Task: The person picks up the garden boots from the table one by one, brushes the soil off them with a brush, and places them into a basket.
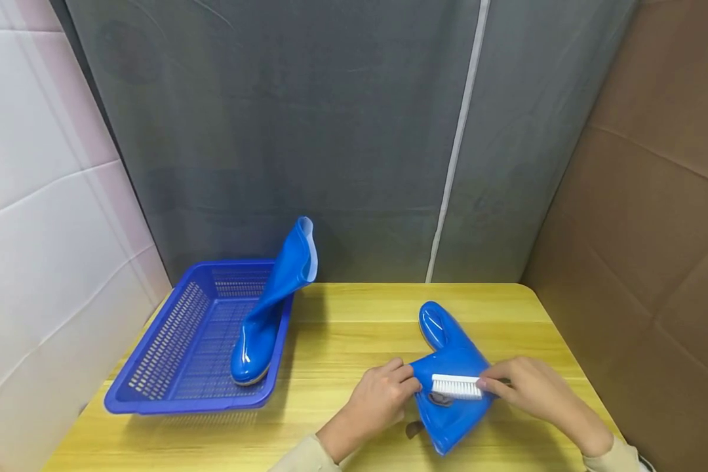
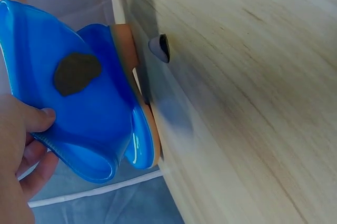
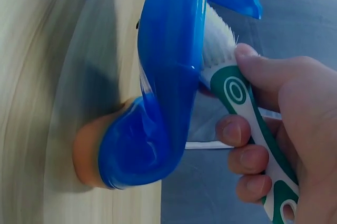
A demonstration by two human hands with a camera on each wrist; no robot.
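A blue rubber boot [image 1: 457, 357] lies on its side on the table, toe pointing away. My left hand [image 1: 385, 396] pinches the rim of its shaft, thumb on the outer face and fingers beneath in the left wrist view. In my right hand [image 1: 525, 387] is a scrub brush [image 3: 247, 108] with white bristles and a green-and-white handle. Its bristles are right at the shaft, beside a dark smudge [image 2: 78, 73] that the brush partly covers in the head view. The right wrist view shows fingers curled round the handle.
At the left stands a blue plastic basket [image 1: 115, 400] with a second blue boot [image 1: 256, 344] leaning over its right side. A small dark scrap [image 1: 414, 429] lies on the wooden table [image 1: 354, 328] near the first boot. Grey cloth [image 1: 271, 131] hangs behind the table.
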